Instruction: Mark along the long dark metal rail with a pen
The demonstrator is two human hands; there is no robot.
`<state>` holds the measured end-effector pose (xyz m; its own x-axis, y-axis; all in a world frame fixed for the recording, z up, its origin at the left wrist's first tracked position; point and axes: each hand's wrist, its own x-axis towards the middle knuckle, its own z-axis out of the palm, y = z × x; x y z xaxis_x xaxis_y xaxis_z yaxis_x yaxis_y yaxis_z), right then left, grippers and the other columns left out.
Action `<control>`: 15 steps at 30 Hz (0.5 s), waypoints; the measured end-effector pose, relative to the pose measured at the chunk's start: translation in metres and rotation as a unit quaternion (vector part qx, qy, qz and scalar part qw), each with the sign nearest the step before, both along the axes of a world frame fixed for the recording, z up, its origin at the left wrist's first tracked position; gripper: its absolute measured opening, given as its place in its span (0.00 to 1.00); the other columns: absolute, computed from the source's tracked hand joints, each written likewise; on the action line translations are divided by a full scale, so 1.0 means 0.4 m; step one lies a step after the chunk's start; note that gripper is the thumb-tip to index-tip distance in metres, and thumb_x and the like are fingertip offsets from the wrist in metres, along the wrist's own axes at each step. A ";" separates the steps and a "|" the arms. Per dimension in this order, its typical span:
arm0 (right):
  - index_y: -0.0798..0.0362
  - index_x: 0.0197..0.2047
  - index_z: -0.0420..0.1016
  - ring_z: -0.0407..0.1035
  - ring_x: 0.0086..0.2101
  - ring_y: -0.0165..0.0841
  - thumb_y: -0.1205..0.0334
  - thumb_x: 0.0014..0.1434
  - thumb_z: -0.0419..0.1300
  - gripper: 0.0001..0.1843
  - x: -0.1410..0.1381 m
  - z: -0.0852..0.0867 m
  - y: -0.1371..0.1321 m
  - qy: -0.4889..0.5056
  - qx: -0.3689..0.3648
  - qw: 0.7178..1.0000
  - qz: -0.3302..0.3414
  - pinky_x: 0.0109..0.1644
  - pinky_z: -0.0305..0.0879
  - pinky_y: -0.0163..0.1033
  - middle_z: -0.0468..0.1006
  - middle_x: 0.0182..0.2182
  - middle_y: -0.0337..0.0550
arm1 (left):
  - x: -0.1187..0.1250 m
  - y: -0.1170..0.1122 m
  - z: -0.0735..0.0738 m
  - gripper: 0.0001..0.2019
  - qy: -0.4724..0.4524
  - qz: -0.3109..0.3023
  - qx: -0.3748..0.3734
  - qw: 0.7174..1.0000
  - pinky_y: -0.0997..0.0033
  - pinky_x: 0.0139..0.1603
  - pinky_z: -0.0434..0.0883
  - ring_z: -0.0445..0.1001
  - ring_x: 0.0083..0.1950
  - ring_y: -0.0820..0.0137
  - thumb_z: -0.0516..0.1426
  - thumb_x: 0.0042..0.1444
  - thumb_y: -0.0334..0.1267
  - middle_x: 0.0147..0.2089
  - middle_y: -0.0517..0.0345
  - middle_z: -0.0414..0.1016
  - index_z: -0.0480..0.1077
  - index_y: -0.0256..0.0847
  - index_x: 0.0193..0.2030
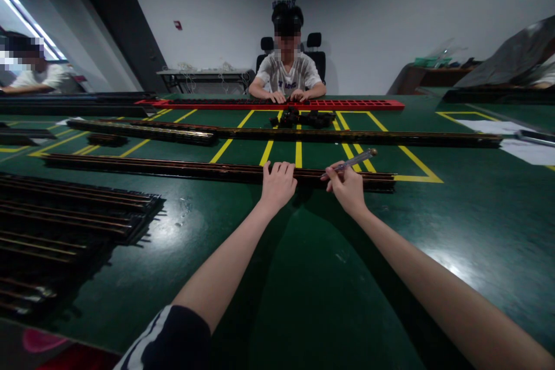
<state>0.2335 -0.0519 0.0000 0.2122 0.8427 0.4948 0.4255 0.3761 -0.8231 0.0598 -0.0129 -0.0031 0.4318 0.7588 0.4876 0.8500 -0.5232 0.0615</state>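
Observation:
Across the table in front of me lies a long black strip (195,170) with thin copper-coloured lines along it. My left hand (278,185) rests over its middle, fingers bent over the far edge and gripping it. Near the strip's right end, my right hand (348,188) pinches a slim, clear pen-like tool (359,158). This tool slants, with its brass-coloured end up to the right and its lower tip down at the strip. Whether the tip touches the strip, I cannot tell.
Several similar strips (78,208) are piled at the left. Another long strip (368,137) lies farther back, with black parts (303,119) behind it. Across the table, a person (287,75) has both hands at a red frame (347,105). White papers (526,150) lie at the right.

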 end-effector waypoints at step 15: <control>0.54 0.33 0.66 0.68 0.18 0.29 0.41 0.55 0.56 0.22 0.005 -0.004 0.002 0.010 0.010 1.000 -0.018 0.20 0.67 0.35 0.76 0.24 0.44 | -0.001 0.002 0.001 0.18 -0.007 -0.013 -0.005 1.000 0.48 0.64 0.56 0.69 0.55 0.61 0.45 0.61 0.34 0.53 0.50 0.73 0.68 0.40 0.53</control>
